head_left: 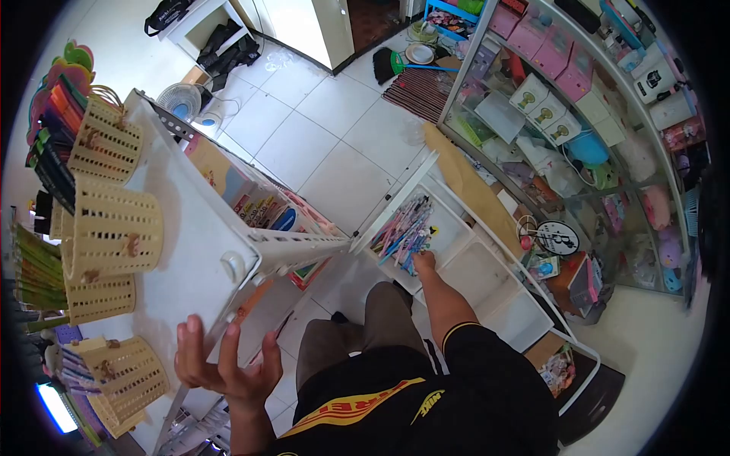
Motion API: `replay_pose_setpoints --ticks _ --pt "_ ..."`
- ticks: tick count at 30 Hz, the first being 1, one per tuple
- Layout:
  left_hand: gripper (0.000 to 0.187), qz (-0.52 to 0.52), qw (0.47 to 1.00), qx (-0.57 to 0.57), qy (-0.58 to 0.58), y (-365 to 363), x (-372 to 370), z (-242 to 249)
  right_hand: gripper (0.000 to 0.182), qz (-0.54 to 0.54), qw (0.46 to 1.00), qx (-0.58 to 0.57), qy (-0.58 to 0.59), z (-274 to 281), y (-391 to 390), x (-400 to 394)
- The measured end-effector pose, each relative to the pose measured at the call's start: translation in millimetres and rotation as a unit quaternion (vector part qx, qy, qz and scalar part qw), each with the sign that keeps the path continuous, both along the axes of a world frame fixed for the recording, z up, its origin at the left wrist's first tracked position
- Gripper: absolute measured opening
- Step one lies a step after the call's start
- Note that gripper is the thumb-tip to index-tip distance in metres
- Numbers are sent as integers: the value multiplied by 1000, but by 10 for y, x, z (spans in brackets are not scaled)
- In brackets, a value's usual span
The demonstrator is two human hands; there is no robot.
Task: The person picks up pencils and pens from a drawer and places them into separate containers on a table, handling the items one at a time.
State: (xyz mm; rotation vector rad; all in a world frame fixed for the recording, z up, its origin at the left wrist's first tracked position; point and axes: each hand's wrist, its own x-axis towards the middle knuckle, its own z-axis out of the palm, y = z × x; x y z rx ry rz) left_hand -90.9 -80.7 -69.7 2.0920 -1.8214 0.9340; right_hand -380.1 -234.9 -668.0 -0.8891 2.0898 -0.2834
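Note:
My left hand [228, 363] is raised beside the edge of the white shelf top [186, 258], its fingers spread and empty. Down in a white compartment tray [475, 270], my right hand [424, 262] reaches to the near end of a pile of pens [404, 228]. Its fingers are bent among the pens, and whether they hold one is too small to tell. The pens, mostly pink, blue and white, fill the left compartment. Woven cream baskets [118, 232] with pens and other sticks stand on the shelf top to the left.
A glass cabinet [544, 159] with boxes and toys stands at the right. Brown paper [471, 182] lies along the tray's far side. A green broom [389, 66], a striped mat [420, 93] and a fan [179, 101] are on the tiled floor [308, 144].

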Motion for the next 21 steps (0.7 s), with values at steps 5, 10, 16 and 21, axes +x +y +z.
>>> replay_pose_setpoints --ticks 5,10,16,21 --pt "45 0 1000 11 -3 32 20 11 30 -27 999 -24 -40 409 -44 219" --pt "44 -9 1000 20 -4 11 9 43 29 9 998 -61 -3 593 40 165" --pt "42 -23 999 18 17 -15 -21 63 26 -5 994 -101 -52 418 138 -224" --pt "45 -46 994 28 91 -19 -67 121 19 -80 965 -107 -228 1884 199 -324"
